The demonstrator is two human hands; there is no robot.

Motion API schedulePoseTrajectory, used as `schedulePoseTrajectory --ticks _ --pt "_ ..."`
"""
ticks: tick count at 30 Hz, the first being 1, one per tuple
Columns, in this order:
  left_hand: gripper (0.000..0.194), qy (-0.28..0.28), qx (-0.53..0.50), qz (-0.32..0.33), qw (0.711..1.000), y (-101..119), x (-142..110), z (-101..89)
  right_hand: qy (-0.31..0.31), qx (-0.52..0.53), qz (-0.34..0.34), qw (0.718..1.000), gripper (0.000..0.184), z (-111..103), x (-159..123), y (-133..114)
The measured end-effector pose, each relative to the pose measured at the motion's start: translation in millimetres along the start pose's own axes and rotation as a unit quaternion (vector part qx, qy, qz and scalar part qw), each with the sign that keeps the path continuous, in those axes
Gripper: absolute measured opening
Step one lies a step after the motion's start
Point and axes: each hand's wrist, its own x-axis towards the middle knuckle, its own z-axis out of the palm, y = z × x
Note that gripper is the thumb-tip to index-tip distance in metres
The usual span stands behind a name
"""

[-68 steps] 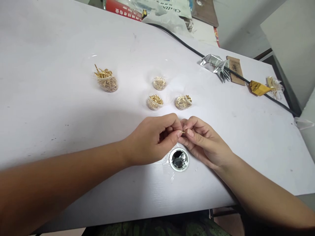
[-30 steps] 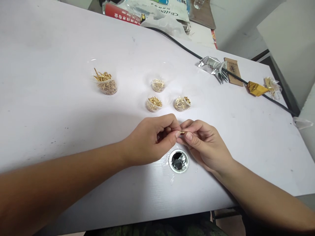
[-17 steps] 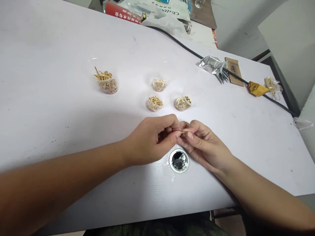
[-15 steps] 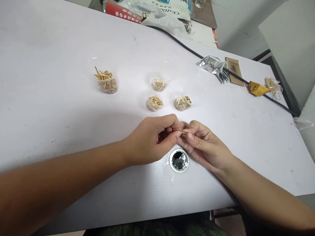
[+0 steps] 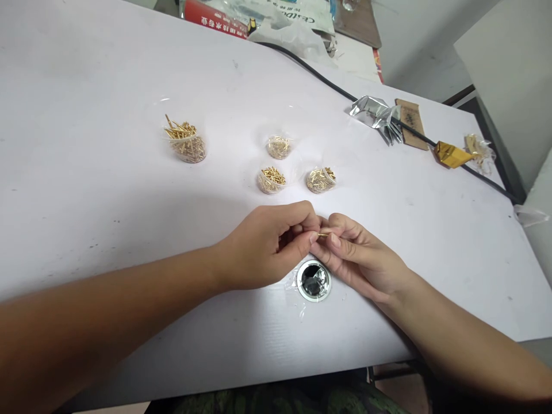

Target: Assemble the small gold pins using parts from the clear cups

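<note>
A thin gold-coloured metal pin [image 5: 322, 234] spans the small gap between my two hands, its ends hidden by the fingertips. My left hand [image 5: 276, 244] pinches one end between thumb and forefinger. The other end is pinched by my right hand [image 5: 360, 253], with the remaining fingers curled beneath. Just beyond the hands sit small clear bags of short gold pins: one bag [image 5: 272, 180] at left, another bag [image 5: 321, 180] at right, and a third bag [image 5: 279, 147] behind. Farther left, a larger bag [image 5: 187, 144] holds longer gold pins, some poking out of its mouth.
Below my hands is a round grommet hole [image 5: 314, 280] with a metal rim, covered by clear film. A black cable [image 5: 314, 72] crosses the back of the white table [image 5: 107, 190]. Silver foil [image 5: 373, 112], brown cardboard [image 5: 411, 123] and gold foil [image 5: 452, 154] lie along it.
Hardly anything differs. My right fingertips have shifted very slightly, and a touch more of the pin shows between the hands.
</note>
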Motion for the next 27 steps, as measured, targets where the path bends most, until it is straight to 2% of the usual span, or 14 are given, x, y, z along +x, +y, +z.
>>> schedulePoseTrajectory --ticks 4,9,14,23,27 --pt "0.009 -0.004 0.003 0.004 1.000 1.7 0.4 -0.5 0.014 -0.001 0.009 1.000 0.009 0.8 -1.4 1.3" --pt "0.008 0.007 -0.005 -0.039 0.999 3.6 2.0 -2.7 0.043 -0.016 -0.008 0.999 0.011 3.7 -2.0 1.1" --pt "0.009 -0.009 -0.028 -0.039 0.999 3.2 2.5 -2.8 0.050 -0.039 -0.012 0.998 0.012 4.8 0.1 1.1" --pt "0.010 -0.019 0.024 -0.017 0.999 3.6 3.4 -3.3 0.079 -0.123 -0.092 0.985 0.021 6.7 -1.1 5.0" --pt "0.009 -0.039 0.003 -0.028 0.999 5.5 4.0 -3.5 0.090 -0.179 -0.117 0.973 0.029 6.6 -1.8 8.2"
